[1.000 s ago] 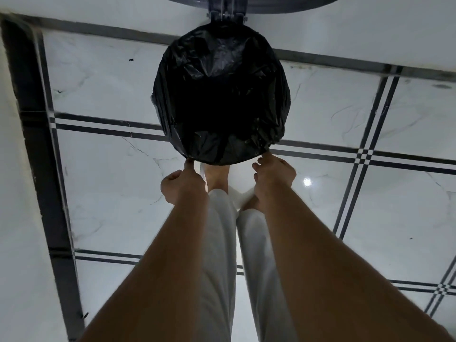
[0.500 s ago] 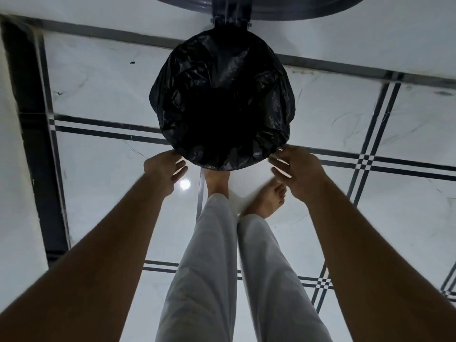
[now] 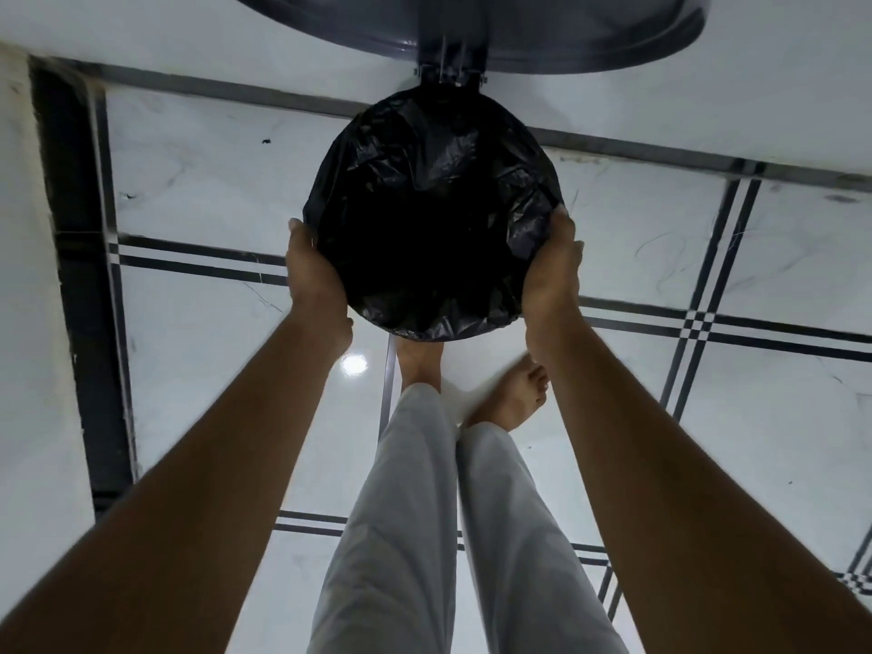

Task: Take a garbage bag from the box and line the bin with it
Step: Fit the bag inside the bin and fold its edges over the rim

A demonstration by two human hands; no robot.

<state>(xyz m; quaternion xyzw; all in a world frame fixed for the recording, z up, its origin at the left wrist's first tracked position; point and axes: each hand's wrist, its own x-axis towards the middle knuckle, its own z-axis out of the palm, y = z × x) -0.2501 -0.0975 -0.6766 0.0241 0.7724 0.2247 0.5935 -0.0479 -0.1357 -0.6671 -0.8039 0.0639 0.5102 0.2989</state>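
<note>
Head camera view, looking straight down: a round bin (image 3: pixel 441 82) stands on glossy white marble-look floor tiles (image 3: pixel 778 417) with thin black lines. A crinkled, shiny black plastic garbage bag (image 3: pixel 434 219) fills its mouth and folds over the rim. The bin's dark grey lid (image 3: pixel 542 40) is tipped open at the far side. Both bare arms reach forward. The left hand (image 3: pixel 314 271) and right hand (image 3: pixel 552 266) cup opposite sides of the rim, palms pressed against the bag.

Both arms reach down, left hand (image 3: pixel 314 271) and right hand (image 3: pixel 552 271) cupped inward, palms facing.
</note>
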